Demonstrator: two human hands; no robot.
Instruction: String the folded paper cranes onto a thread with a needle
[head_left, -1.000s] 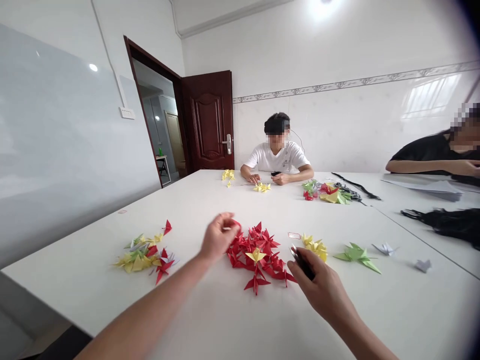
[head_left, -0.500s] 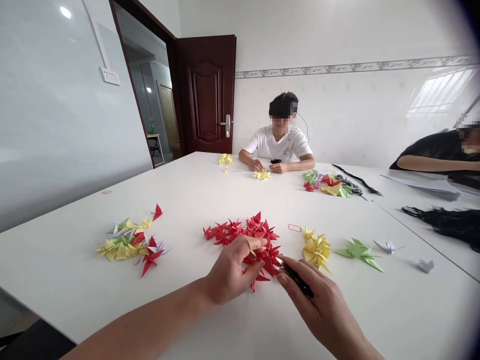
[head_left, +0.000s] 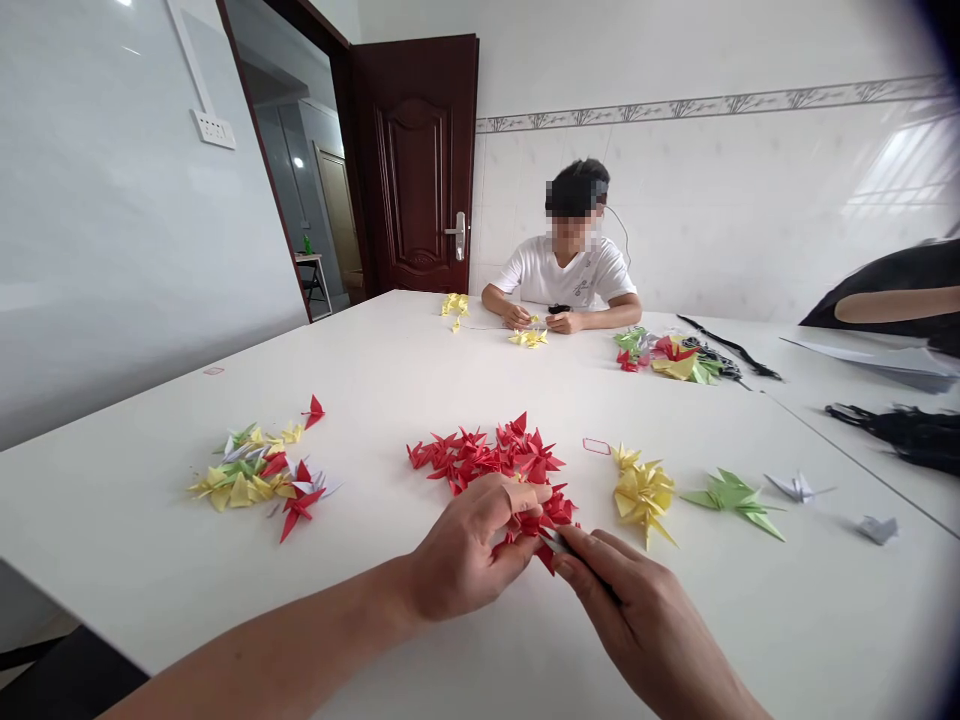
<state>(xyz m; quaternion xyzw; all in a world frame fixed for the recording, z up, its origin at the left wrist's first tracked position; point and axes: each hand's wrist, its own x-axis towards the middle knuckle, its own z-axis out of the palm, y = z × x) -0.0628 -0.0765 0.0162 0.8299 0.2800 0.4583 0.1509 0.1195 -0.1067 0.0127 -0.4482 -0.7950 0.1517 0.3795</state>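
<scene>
— Table (head_left: 420, 370): state what it bears at front centre.

— Red crane pile (head_left: 472, 455), paper, ahead of the person. The left hand (head_left: 472, 550) covers part of its near side.

— Left-hand condition?

— Thumb and fingers half-curled, red paper (head_left: 531, 524) between them; grip firmness cannot be told. One second ago it was at the pile's far-left edge.

— Right hand (head_left: 637, 600)?

— Wrapped firmly around a dark-handled tool (head_left: 553, 541), type unclear.

— Change?

— Its metal end, previously apart, now sits beside the left fingertips. Both hands appear to work one spot.
</scene>
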